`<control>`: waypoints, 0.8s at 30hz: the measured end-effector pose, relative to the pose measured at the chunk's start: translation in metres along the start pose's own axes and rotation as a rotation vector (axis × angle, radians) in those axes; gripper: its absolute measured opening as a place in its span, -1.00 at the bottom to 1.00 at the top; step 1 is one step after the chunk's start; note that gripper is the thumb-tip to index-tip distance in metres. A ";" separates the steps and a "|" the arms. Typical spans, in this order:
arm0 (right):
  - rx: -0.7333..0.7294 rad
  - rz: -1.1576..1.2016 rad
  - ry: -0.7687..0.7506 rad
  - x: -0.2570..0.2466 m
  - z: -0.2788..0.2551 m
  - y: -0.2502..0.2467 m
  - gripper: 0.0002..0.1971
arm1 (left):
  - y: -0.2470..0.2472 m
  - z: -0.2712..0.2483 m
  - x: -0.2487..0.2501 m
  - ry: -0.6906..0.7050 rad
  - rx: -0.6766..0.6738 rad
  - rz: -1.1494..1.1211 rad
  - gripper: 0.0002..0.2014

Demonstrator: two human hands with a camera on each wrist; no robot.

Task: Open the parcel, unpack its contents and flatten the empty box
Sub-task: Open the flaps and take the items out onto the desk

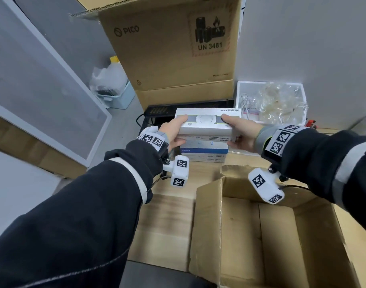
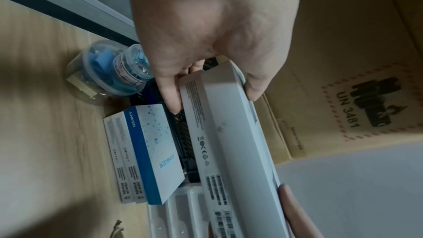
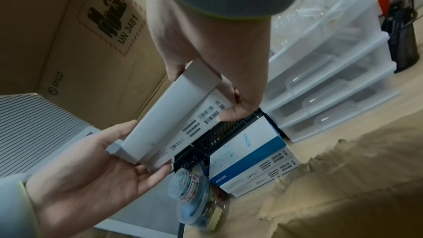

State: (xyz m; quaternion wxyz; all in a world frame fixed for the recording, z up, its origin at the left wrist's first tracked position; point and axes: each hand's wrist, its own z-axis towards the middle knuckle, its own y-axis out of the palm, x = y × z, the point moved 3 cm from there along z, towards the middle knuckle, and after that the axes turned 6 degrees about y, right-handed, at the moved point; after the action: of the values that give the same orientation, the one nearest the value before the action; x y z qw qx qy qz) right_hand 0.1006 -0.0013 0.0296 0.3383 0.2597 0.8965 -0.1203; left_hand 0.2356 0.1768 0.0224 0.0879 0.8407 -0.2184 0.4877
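Both hands hold a long white PICO Motion Tracker box level above the table, one hand at each end. My left hand grips its left end, thumb on top and fingers underneath. At the other end, my right hand grips the same way. The white box hangs just above a stack of blue-and-white Anker boxes. The brown parcel stands open at the lower right, flaps up, and the part of its inside that shows holds nothing.
A tall PICO carton stands behind. A black device lies under the held box. White plastic drawers with bags and cables are at the right. A clear jar of blue pieces lies left of the Anker stack. A black mesh holder stands far right.
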 end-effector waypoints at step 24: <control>0.220 -0.043 0.153 0.026 0.112 0.012 -0.48 | 0.032 0.090 -0.067 -0.036 0.153 0.562 -0.27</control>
State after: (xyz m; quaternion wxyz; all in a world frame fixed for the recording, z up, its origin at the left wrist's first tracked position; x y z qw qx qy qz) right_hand 0.1514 -0.0253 -0.0712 0.2359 0.2843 0.9064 -0.2048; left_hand 0.2621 0.1346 -0.0830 -0.1180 0.7598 -0.4070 0.4931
